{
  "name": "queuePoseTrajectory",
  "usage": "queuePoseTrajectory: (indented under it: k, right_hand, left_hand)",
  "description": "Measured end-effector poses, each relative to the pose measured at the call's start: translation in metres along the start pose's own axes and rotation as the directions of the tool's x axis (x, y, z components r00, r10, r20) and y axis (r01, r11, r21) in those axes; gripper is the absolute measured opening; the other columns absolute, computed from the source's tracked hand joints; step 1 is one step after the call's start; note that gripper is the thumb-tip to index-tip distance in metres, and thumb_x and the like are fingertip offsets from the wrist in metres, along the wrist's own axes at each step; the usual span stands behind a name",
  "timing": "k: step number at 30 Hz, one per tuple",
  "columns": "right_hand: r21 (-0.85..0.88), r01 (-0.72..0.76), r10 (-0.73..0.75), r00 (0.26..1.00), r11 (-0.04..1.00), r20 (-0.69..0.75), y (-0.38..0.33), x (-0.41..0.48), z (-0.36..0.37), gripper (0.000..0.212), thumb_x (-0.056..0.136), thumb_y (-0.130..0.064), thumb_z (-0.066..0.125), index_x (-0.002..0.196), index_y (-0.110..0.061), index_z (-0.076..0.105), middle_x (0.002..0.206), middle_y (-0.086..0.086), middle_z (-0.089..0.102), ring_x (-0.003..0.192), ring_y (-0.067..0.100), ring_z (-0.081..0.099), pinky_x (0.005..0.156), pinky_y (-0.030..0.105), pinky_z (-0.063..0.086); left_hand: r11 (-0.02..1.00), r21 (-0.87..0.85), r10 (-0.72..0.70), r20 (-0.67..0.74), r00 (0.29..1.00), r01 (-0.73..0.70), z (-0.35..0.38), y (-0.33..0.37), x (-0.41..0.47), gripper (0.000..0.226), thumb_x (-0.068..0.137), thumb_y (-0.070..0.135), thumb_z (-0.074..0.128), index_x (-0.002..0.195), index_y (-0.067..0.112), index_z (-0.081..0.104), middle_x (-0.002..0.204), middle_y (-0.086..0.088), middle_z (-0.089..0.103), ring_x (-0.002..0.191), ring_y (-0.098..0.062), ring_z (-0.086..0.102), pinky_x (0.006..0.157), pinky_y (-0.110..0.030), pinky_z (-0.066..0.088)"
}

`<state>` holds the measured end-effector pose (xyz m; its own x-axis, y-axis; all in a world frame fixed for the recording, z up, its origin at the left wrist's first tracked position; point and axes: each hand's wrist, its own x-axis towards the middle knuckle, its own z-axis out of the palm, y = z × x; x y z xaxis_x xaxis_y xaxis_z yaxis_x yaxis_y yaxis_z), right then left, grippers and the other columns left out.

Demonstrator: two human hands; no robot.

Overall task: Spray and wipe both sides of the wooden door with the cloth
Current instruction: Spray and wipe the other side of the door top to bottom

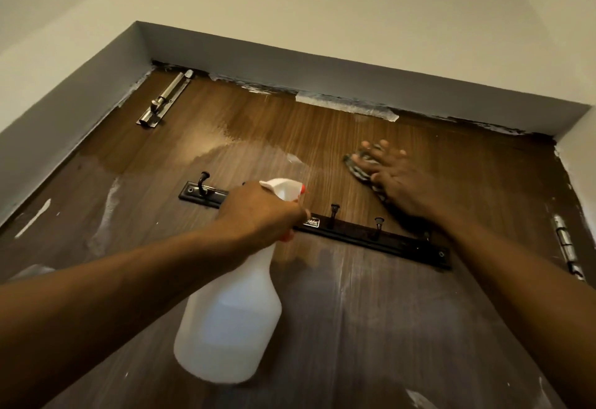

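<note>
I look up at the brown wooden door, which shows a wet sheen across its upper part. My left hand grips the neck of a white spray bottle with a red-tipped nozzle, held close to the door's middle. My right hand lies flat with spread fingers on a dark patterned cloth, pressing it against the upper right of the door. Most of the cloth is hidden under the palm.
A black hook rail with several hooks crosses the door below both hands. A metal bolt latch sits at the top left, a hinge at the right edge. Grey frame and white paint smears surround the door.
</note>
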<state>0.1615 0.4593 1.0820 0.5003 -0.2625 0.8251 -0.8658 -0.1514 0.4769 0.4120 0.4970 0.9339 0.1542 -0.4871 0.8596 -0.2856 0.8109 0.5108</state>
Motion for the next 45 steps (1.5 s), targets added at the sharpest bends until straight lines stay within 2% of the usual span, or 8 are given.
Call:
queuePoseTrajectory:
  k: [7, 15, 23, 31, 34, 38, 41, 45]
  right_hand:
    - [0.091, 0.242, -0.250, 0.963, 0.966, 0.104, 0.023, -0.021, -0.004, 0.048, 0.091, -0.054, 0.016, 0.138, -0.057, 0.030, 0.163, -0.020, 0.008, 0.152, 0.002, -0.001, 0.123, 0.036, -0.005]
    - [-0.070, -0.021, 0.022, 1.000, 0.997, 0.007, -0.037, 0.043, 0.003, 0.059, 0.092, -0.049, 0.008, 0.151, -0.048, 0.013, 0.167, -0.008, 0.001, 0.154, 0.014, -0.005, 0.123, 0.040, -0.004]
    - [0.144, 0.249, -0.271, 0.950, 0.958, 0.154, -0.067, 0.033, 0.007, 0.047, 0.094, -0.044, 0.025, 0.140, -0.056, 0.029, 0.162, -0.023, 0.005, 0.151, 0.000, -0.005, 0.124, 0.032, -0.003]
    - [-0.078, 0.043, -0.036, 0.996, 0.996, 0.087, -0.107, 0.092, 0.013, 0.047, 0.096, -0.051, 0.008, 0.142, -0.059, 0.006, 0.166, -0.010, -0.009, 0.151, 0.013, -0.018, 0.120, 0.043, -0.018]
    - [-0.059, 0.170, -0.160, 0.977, 0.984, 0.140, -0.164, 0.112, 0.021, 0.040, 0.107, -0.043, 0.014, 0.145, -0.056, 0.006, 0.166, -0.007, -0.010, 0.152, 0.016, -0.017, 0.120, 0.046, -0.018]
    - [0.064, 0.402, -0.404, 0.874, 0.913, 0.272, -0.190, 0.097, 0.025, 0.061, 0.089, -0.069, -0.001, 0.143, -0.059, 0.024, 0.165, -0.016, -0.004, 0.152, 0.007, -0.013, 0.121, 0.042, -0.018]
    - [0.094, 0.437, -0.444, 0.844, 0.895, 0.300, -0.164, 0.086, 0.015, 0.053, 0.092, -0.061, -0.002, 0.131, -0.068, 0.033, 0.160, -0.029, -0.004, 0.149, -0.003, -0.013, 0.123, 0.039, -0.015]
    - [-0.047, 0.438, -0.403, 0.859, 0.898, 0.315, -0.153, 0.091, 0.011, 0.057, 0.088, -0.052, -0.007, 0.136, -0.070, 0.018, 0.157, -0.031, -0.008, 0.146, -0.006, -0.022, 0.121, 0.035, -0.019]
  left_hand:
    - [0.999, -0.022, -0.043, -0.002, 0.999, 0.042, -0.045, -0.014, 0.006, 0.039, 0.077, 0.036, 0.070, 0.104, 0.014, 0.051, 0.088, -0.014, 0.066, 0.074, -0.021, 0.063, 0.065, -0.034, 0.052]
    - [0.992, 0.084, -0.085, -0.073, 0.994, 0.091, -0.089, -0.023, 0.009, 0.061, 0.076, 0.031, 0.073, 0.127, 0.011, 0.045, 0.087, -0.007, 0.058, 0.069, -0.016, 0.059, 0.055, -0.025, 0.046]
    - [0.995, 0.045, -0.086, -0.014, 0.996, 0.087, -0.123, -0.036, 0.006, 0.056, 0.080, 0.028, 0.070, 0.129, 0.013, 0.047, 0.093, -0.007, 0.058, 0.076, -0.015, 0.057, 0.055, -0.022, 0.041]
    - [0.990, 0.113, -0.080, -0.049, 0.996, 0.085, -0.188, -0.056, 0.015, 0.073, 0.077, 0.044, 0.069, 0.135, 0.011, 0.040, 0.105, -0.011, 0.061, 0.091, -0.023, 0.060, 0.071, -0.030, 0.050]
    - [0.989, 0.132, -0.060, -0.059, 0.996, 0.067, -0.196, -0.062, 0.019, 0.073, 0.076, 0.049, 0.068, 0.135, 0.013, 0.042, 0.107, -0.010, 0.062, 0.096, -0.023, 0.060, 0.081, -0.033, 0.052]
    - [0.994, 0.090, -0.050, -0.044, 0.998, 0.054, -0.194, -0.072, 0.016, 0.069, 0.082, 0.043, 0.064, 0.137, 0.010, 0.039, 0.100, -0.008, 0.063, 0.089, -0.016, 0.059, 0.070, -0.023, 0.045]
    - [0.994, 0.057, -0.084, -0.068, 0.994, 0.088, -0.200, -0.083, 0.010, 0.070, 0.083, 0.041, 0.064, 0.140, 0.011, 0.036, 0.096, -0.003, 0.058, 0.080, -0.011, 0.054, 0.063, -0.021, 0.042]
    - [0.990, 0.102, -0.079, -0.134, 0.988, 0.093, -0.213, -0.092, 0.006, 0.069, 0.083, 0.040, 0.065, 0.139, 0.012, 0.037, 0.092, 0.002, 0.053, 0.075, -0.008, 0.051, 0.061, -0.020, 0.043]
